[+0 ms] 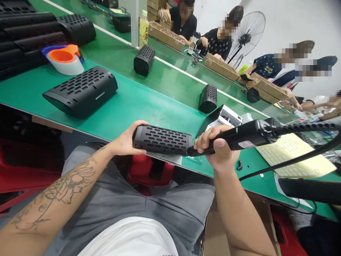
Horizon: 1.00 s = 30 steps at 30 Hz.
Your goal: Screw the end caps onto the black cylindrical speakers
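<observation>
My left hand (126, 140) grips the left end of a black speaker housing (165, 138) with rows of slots, held at the front edge of the green table. Wrapped round a black electric screwdriver (239, 135), my right hand (218, 145) holds the tool almost level. Its tip meets the right end of the housing; the exact contact point is too small to make out. A coiled cord runs off the tool to the right. Behind my left hand lies another black speaker housing (82, 90) with white lettering on its side.
Stacked black housings (29, 39) fill the far left, near an orange and white tape dispenser (64, 58). Smaller housings (144, 59) sit on the green belt. A white-and-black device (222, 117) and a perforated yellow sheet (295, 156) lie right. Several people work opposite.
</observation>
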{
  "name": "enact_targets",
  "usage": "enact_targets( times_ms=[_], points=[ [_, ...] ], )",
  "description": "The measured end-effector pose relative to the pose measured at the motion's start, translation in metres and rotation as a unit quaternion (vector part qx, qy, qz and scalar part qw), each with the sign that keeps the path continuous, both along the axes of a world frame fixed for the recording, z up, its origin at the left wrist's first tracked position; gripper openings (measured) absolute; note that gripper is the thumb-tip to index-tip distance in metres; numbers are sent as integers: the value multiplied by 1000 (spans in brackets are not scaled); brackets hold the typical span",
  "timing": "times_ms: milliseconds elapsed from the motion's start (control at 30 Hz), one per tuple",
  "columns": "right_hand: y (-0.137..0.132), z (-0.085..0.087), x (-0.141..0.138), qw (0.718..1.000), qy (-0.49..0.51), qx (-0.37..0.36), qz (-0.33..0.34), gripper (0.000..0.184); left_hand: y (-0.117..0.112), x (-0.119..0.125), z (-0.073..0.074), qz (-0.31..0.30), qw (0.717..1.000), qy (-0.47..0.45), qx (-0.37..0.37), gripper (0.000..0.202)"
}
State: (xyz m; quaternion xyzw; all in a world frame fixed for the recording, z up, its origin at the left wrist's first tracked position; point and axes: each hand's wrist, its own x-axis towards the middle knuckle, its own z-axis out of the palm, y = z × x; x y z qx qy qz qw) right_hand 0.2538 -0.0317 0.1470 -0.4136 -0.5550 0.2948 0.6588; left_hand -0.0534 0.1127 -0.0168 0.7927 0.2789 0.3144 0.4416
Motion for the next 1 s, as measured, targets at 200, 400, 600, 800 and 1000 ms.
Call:
enact_targets(
  times_ms=[200, 400, 600, 800, 1000],
  points=[
    [-3, -3, -4, 1000, -3, -2, 25, 50, 0, -3, 1, 7, 1000, 14, 10, 113],
    [2, 14, 33, 991, 1, 48, -121, 43, -1, 1, 0, 12, 999, 37, 35, 109],
    [28, 9, 120, 907, -99, 69, -404, 28, -6, 7, -6, 13, 997, 38, 65, 111],
    [32, -19, 142, 922, -39, 80, -377, 30, -10, 6, -11, 13, 992, 21, 124, 106],
    [20, -3, 118, 933, -6, 81, -351, 30, -8, 9, -15, 11, 992, 11, 121, 108]
  ],
)
